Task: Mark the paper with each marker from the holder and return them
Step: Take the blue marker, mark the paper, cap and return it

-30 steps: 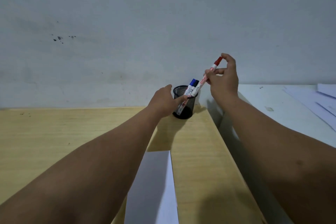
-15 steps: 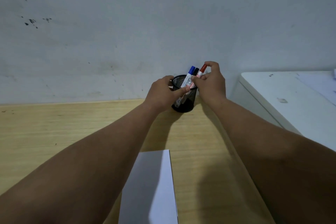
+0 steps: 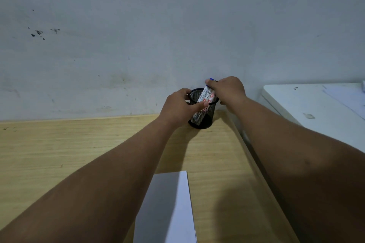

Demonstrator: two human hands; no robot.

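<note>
A black mesh holder (image 3: 205,118) stands on the wooden desk (image 3: 79,150) near the wall. My left hand (image 3: 177,107) wraps around its left side, thumb across the front. My right hand (image 3: 227,89) sits over the rim, fingers closed on the markers (image 3: 207,95) that stand in it. White labelled barrels show, and a blue cap tip (image 3: 212,79) peeks above my fingers. The red marker's cap is hidden by my hand. A white sheet of paper (image 3: 169,209) lies near the desk's front, between my forearms.
A grey, stained wall (image 3: 138,35) rises right behind the holder. To the right stands a white surface (image 3: 308,104) with loose sheets on it, a little higher than the desk, with a gap along the desk's right edge.
My right hand has come down from above the holder with the red marker and lowered it into the holder; it now covers the marker tops. The left hand stayed on the holder.
</note>
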